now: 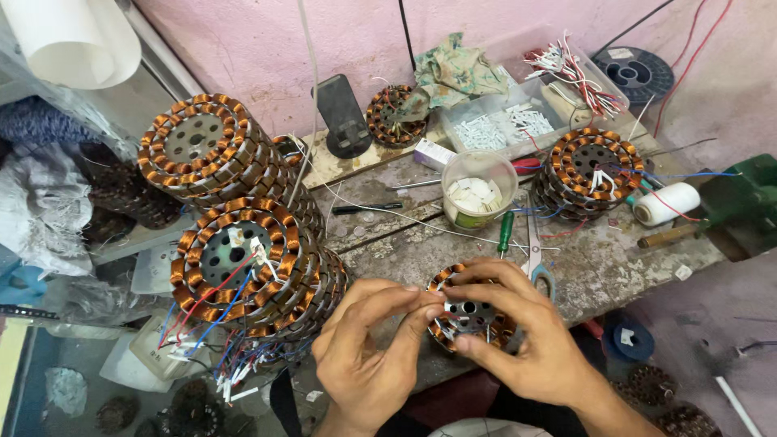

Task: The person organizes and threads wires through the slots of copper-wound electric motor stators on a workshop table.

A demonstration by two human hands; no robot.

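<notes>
I see both hands on the copper-wound stator [471,311] at the desk [599,271] front edge: my left hand [368,356] pinches its near rim, my right hand [518,332] grips over its top. Scissors [536,255] lie just beside.

A single head-worn camera looks steeply down and slightly forward onto the worn grey wooden workbench [599,267], close enough that the bench fills the middle of the frame. The person's left hand [368,352] and right hand [518,332] enter from six o'clock, nearest the lens. The view faces the pink plastered wall [259,48] running along twelve o'clock. At nine o'clock the leaning stacks of round copper-wound motor stators [235,210] stand near the lens; at three o'clock the frame ends at a green metal machine [749,202].
</notes>
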